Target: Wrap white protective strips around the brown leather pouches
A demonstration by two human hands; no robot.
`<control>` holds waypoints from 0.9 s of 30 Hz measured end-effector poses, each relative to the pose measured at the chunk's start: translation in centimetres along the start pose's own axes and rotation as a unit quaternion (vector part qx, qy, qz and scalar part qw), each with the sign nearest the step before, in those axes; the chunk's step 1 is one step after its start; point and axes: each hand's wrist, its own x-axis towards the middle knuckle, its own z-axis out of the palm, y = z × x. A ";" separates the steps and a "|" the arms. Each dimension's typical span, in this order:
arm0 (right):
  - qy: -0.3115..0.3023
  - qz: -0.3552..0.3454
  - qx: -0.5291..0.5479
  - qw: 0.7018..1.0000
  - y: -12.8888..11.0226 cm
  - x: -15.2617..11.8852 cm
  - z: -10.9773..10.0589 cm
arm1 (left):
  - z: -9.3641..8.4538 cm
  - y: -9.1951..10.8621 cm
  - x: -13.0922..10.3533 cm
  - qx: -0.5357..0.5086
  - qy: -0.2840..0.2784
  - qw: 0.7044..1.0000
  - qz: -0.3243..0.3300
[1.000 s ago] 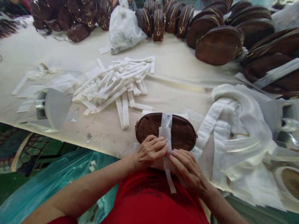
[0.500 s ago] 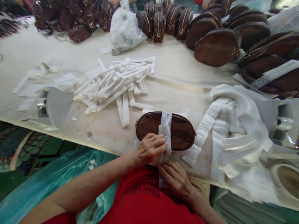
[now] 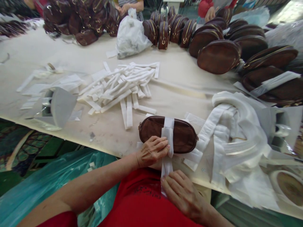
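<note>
A small oval brown pouch lies at the table's front edge, close to my body. Around its middle runs a white wrapping strip, its tail hanging down past the pouch toward my red shirt. My left hand grips the lower left edge of the pouch, fingertips pressed over the strip; the thumb is hidden. Below it, my right hand pinches the tail of the strip between thumb and fingers, holding it stretched out.
A pile of white strips lies left of centre. White wrapping material is heaped at right beside a tape roll. Brown bags line the back, with a white plastic bag. Other people's hands show at the far side.
My right hand has moved a little down and right, and more of the strip's tail shows between my hands. The left hand stays on the pouch. The view has tilted slightly up.
</note>
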 end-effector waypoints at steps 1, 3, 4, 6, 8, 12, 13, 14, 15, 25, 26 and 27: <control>-0.002 -0.008 -0.004 1.000 0.2 0.3 -0.6 | 0.0 0.1 0.0 0.001 -0.003 1.000 0.000; 0.000 -0.025 -0.015 1.000 0.6 1.0 -1.7 | -0.1 0.1 0.0 0.006 -0.010 1.000 0.000; -0.001 -0.032 -0.020 0.999 0.9 1.5 -2.1 | -0.1 0.2 0.0 0.011 -0.014 1.000 0.000; -0.006 -0.048 -0.027 0.998 1.6 2.5 -2.8 | -0.2 0.2 0.1 0.023 -0.020 1.000 0.002; -0.012 -0.066 -0.032 0.997 2.4 3.7 -3.2 | -0.2 0.2 0.2 0.024 -0.019 1.000 0.006; -0.002 -0.089 -0.028 0.996 4.6 5.7 -3.7 | -0.2 0.0 0.3 -0.012 0.003 1.000 0.002; 0.000 -0.095 -0.024 0.995 5.3 6.0 -3.7 | -0.2 -0.1 0.2 -0.028 0.006 1.000 -0.002; 0.000 -0.101 -0.019 0.995 6.0 6.4 -3.7 | -0.2 -0.2 0.2 -0.048 0.006 0.999 -0.007; -0.002 -0.106 -0.015 0.994 6.8 6.7 -3.7 | -0.3 -0.2 0.2 -0.070 0.005 0.997 -0.014; 0.006 -0.001 0.061 0.998 13.0 7.1 0.5 | 0.2 -0.2 -0.4 -0.164 0.021 0.985 -0.055; 0.003 0.029 0.070 0.997 13.2 7.0 1.0 | 0.4 -0.2 -0.5 -0.159 0.017 0.986 -0.057; -0.003 0.060 0.078 0.995 13.4 7.0 1.5 | 0.4 -0.2 -0.5 -0.155 0.012 0.986 -0.059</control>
